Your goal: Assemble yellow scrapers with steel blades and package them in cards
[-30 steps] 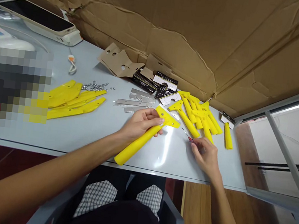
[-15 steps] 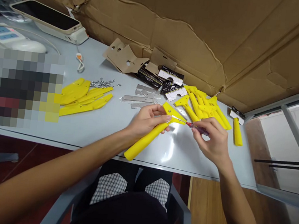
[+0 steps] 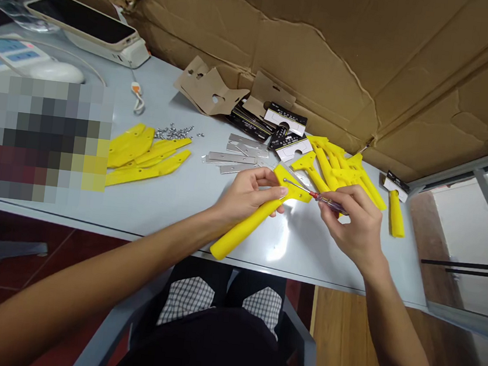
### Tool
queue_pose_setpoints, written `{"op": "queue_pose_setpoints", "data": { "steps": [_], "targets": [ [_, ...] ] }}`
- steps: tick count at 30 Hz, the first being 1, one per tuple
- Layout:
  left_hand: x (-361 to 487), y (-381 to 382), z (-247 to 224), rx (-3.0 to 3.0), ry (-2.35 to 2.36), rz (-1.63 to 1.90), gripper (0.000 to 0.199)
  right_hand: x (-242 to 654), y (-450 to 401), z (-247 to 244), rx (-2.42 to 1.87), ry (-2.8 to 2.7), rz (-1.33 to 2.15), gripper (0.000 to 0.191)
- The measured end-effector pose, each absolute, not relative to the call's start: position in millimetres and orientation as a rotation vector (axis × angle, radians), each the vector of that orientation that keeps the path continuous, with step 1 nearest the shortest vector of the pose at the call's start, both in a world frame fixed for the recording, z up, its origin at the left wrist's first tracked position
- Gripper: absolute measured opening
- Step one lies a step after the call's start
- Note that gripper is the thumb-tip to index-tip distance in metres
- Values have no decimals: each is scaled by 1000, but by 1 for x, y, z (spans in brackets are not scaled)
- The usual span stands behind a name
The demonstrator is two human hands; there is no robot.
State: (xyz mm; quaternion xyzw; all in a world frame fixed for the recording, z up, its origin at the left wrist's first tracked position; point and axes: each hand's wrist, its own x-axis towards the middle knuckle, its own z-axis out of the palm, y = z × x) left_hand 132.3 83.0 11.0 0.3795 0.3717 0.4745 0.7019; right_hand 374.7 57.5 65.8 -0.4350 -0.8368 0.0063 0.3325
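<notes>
My left hand (image 3: 256, 199) is closed around the neck of a yellow scraper (image 3: 243, 227), its handle slanting down toward the table's front edge. Between the fingers of my right hand (image 3: 351, 224) is a screwdriver (image 3: 330, 203) with a clear purplish handle and a red collar. The thin shaft crosses the scraper's head, and its tip is at the screw near the head's upper left corner. A second screw shows at the lower right of the head. Flat metal blades (image 3: 233, 158) lie just beyond my left hand, and more yellow scrapers (image 3: 338, 164) are heaped beyond my right.
Yellow plastic pieces (image 3: 141, 154) and a pile of small screws (image 3: 174, 133) lie to the left. Black packaging cards (image 3: 290, 144) and brown card (image 3: 210, 91) sit at the back. A phone (image 3: 82, 19) and power strip (image 3: 7, 53) are far left. One scraper (image 3: 396, 215) lies far right.
The screwdriver's tip has moved from the lower edge of the scraper's head up to the screw at its upper left. My left hand keeps its hold; the whole view has shifted slightly.
</notes>
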Motion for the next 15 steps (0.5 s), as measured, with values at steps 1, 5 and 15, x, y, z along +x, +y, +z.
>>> {"op": "queue_pose_setpoints", "data": {
  "steps": [1, 5, 15],
  "targets": [
    [132, 83, 11, 851, 825, 1058, 36, 374, 57, 68, -1121, -2196, -15, 12],
    [132, 82, 12, 888, 834, 1053, 34, 372, 55, 82, -1100, -2263, -142, 16],
    [133, 83, 7, 863, 861, 1031, 34, 341, 66, 142, -1011, -2513, -78, 17]
  ]
}}
